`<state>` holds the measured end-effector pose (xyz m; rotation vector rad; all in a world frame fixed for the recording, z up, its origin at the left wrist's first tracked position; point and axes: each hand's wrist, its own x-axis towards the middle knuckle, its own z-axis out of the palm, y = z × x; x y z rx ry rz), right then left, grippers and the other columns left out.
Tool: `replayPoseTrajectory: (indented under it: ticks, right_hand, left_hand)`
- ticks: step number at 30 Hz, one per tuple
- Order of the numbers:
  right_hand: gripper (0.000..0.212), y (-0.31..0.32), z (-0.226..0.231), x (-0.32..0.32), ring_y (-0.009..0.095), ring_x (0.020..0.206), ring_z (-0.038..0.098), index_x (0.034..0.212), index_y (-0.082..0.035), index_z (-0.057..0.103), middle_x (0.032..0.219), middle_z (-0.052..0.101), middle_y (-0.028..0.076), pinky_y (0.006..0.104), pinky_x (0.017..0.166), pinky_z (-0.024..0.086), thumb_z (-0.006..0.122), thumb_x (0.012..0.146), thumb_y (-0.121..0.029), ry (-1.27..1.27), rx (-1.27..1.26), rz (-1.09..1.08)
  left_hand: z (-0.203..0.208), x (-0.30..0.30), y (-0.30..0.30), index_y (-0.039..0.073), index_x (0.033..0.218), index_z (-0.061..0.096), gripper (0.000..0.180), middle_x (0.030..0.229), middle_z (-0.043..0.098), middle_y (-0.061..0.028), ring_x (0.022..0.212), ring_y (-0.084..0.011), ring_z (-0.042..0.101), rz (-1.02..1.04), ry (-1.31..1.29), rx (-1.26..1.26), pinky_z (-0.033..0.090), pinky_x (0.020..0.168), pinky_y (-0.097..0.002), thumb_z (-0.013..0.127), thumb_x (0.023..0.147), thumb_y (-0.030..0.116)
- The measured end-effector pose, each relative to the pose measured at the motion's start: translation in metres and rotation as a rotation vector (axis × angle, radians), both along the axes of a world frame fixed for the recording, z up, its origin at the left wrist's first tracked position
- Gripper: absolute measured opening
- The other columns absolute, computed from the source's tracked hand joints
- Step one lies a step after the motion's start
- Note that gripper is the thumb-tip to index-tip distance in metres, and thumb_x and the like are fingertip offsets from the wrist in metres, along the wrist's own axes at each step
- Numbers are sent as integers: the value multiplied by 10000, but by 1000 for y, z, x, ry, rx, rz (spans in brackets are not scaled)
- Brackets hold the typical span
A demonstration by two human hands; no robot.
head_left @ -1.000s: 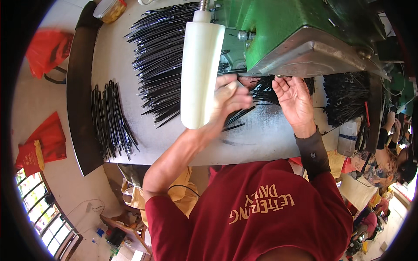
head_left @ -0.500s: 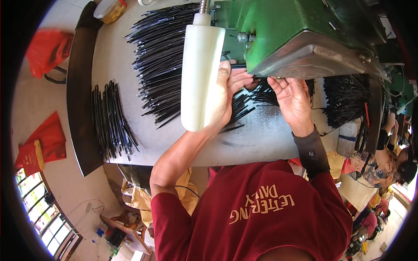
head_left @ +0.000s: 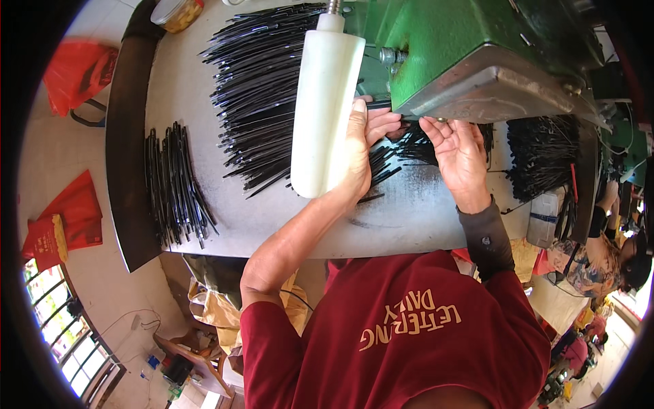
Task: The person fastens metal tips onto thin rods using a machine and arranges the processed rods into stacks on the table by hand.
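Observation:
My left hand (head_left: 358, 151) is closed around a thin black rod-like piece (head_left: 379, 104), which runs to the right under the edge of the green machine (head_left: 443, 58). A thick white handle (head_left: 325, 112) on a threaded shaft hangs against this hand and hides part of the palm. Just below the machine's metal underside, my right hand (head_left: 460, 160) has its thumb and fingertips pinched together. A small brass-coloured bit shows at those fingertips, but what they hold is too small to make out.
A wide pile of black strips (head_left: 262, 102) covers the left of the metal table (head_left: 272, 232). A smaller bundle (head_left: 178, 187) lies at the far left, another pile (head_left: 541, 153) at the right. Beside that sits a taped box (head_left: 546, 217); a round tub (head_left: 176, 13) stands at the back.
The white handle has shifted to the right and slightly up. My left hand has moved a little to the right with the black piece; my right hand stays nearly still.

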<state>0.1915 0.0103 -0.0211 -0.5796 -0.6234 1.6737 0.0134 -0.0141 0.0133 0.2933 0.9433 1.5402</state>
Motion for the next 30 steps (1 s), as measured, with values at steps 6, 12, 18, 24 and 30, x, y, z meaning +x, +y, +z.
replayPoseTrajectory:
  ticks: [6,12,18,24,30]
  right_hand:
    - [150,-2,3,6,321,993,656,1009,-28,571,1022,658,166,486,903,540,565,967,-172,3,-26,-66]
    - [194,-5,9,-8,299,948,669,1004,-39,527,1007,652,172,445,870,561,533,988,-232,49,-99,-87]
    - [261,-7,14,-4,277,916,679,1054,-4,531,1007,644,175,409,823,585,516,995,-257,52,-129,-138]
    - [230,-46,59,69,170,793,677,1059,16,659,895,681,97,290,719,567,613,942,-177,-937,137,318]
    - [260,-57,94,152,253,786,575,940,-56,697,953,613,69,356,652,485,735,684,-71,-2080,794,-322]
  left_hand:
    - [9,0,9,-59,905,541,188,917,654,-257,885,-384,681,-112,98,-5,590,798,-433,526,973,116]
    - [-12,-17,14,-55,802,577,173,869,659,-179,839,-402,683,-127,51,102,591,796,-486,575,936,55]
    - [-19,-19,16,-76,897,585,134,916,662,-207,875,-395,679,-169,56,104,590,813,-495,589,926,54]
    - [-11,-25,7,-75,978,569,196,989,653,-256,950,-370,668,-289,51,102,572,863,-471,537,960,118]
    - [1,-7,-18,-37,1117,559,235,1053,656,-195,787,-301,702,-444,101,63,602,725,-409,536,976,148]
